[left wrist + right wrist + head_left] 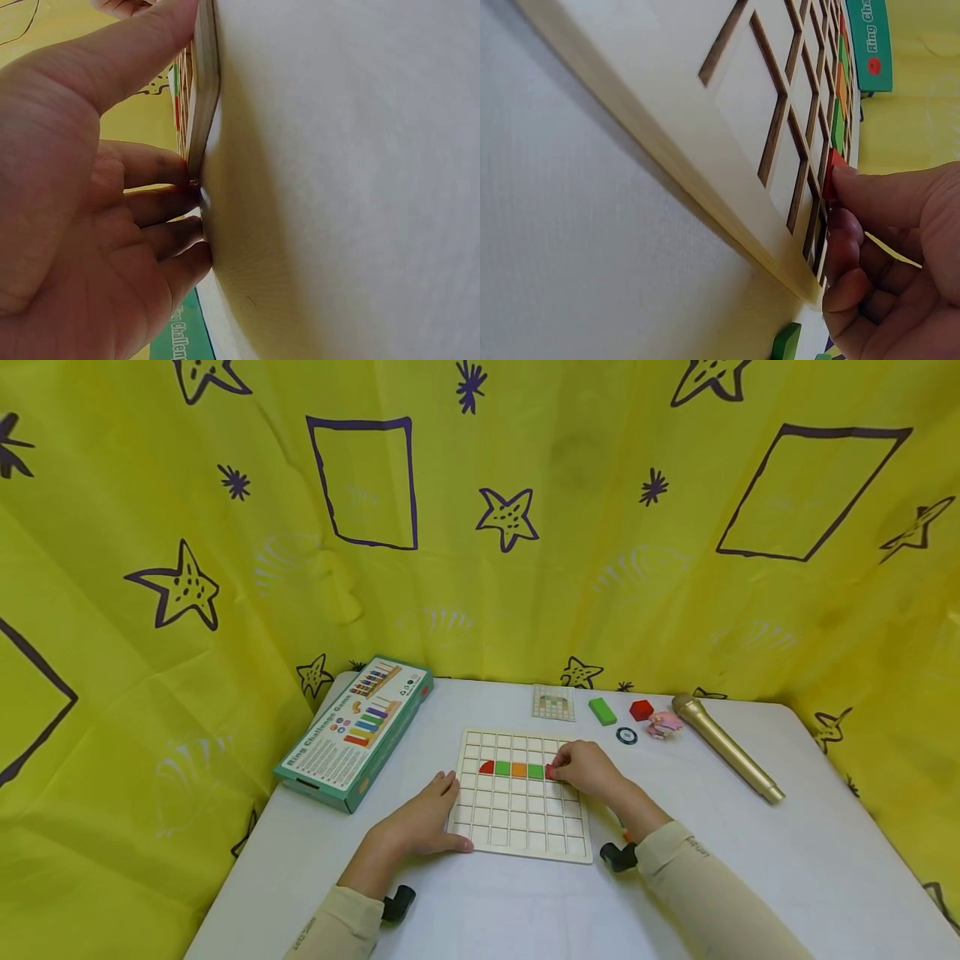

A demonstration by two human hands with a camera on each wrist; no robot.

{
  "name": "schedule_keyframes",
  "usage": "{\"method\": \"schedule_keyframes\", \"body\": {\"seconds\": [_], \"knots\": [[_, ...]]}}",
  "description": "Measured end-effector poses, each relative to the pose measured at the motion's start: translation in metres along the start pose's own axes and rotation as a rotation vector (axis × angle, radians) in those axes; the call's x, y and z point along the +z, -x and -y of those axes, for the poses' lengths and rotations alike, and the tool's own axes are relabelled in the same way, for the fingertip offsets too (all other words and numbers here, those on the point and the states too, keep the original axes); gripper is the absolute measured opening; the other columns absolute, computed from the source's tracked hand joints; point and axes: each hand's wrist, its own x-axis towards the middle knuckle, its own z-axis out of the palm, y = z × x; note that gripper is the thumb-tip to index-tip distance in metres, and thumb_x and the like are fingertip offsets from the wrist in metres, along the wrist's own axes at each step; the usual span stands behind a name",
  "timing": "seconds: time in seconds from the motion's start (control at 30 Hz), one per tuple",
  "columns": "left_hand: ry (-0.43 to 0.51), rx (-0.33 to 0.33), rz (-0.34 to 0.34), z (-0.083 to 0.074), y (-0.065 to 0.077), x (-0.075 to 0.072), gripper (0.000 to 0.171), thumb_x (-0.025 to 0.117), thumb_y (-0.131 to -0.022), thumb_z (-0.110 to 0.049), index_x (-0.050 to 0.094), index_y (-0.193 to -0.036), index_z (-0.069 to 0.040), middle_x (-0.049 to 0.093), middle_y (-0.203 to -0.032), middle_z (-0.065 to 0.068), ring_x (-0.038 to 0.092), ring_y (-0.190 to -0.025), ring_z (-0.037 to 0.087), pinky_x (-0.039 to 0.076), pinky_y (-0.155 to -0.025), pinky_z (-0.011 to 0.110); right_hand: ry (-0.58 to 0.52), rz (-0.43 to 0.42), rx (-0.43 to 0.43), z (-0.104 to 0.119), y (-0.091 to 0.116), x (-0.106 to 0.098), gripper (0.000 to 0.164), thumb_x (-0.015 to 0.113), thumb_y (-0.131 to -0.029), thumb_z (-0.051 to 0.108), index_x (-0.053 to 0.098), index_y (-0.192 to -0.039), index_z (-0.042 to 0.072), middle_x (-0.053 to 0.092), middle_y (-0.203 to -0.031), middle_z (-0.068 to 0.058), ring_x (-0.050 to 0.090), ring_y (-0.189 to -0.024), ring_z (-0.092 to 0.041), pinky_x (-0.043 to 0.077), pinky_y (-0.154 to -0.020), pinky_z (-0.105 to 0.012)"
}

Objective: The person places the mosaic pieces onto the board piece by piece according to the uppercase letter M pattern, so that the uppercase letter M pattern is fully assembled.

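Note:
A pale wooden grid board (495, 832) lies flat on the table. Along one of its upper rows sit a red rounded tile (487, 767), a green tile (503, 768), an orange tile (519, 770) and another green tile (536, 772). My right hand (590, 768) pinches a red tile (830, 174) between thumb and fingers, at the right end of that row, beside the green one. My left hand (426, 818) rests at the board's near left corner. Its fairly straight fingers touch the left edge and the thumb lies on the near edge.
A green Ring Challenge Game box (356, 735) lies left of the board. Behind are a pattern card (553, 702), a green block (602, 711), a red block (641, 710), a round chip (627, 736), a crumpled pink item (664, 724) and a gold microphone (731, 750). Yellow curtain surrounds the table.

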Motion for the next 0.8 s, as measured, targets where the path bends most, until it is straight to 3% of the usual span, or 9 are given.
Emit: {"method": "schedule_keyframes", "body": {"seconds": [0.33,0.8], "knots": [[-0.006,-0.003,0.000,0.000,0.000,0.000,0.112,0.081,-0.077,-0.057,0.028,-0.157,0.000,0.020,-0.166,0.013,0.013,-0.153,0.031,0.025,-0.119,0.045,0.039,-0.030,-0.073,0.001,0.000,0.004,0.008,0.076,-0.089,0.009,0.076,-0.097,0.010,0.063,-0.083,0.000,0.055,-0.083,-0.021,0.049,-0.080,-0.036],[0.000,-0.002,0.004,0.001,-0.002,0.000,0.112,0.080,-0.077,-0.058,0.028,-0.157,0.000,0.020,-0.166,0.014,0.013,-0.153,0.031,0.025,-0.120,0.046,0.113,-0.041,-0.061,0.012,0.005,0.003,0.004,0.075,-0.089,0.008,0.074,-0.093,0.007,0.064,-0.081,0.000,0.055,-0.079,-0.020,0.052,-0.078,-0.035]]}}
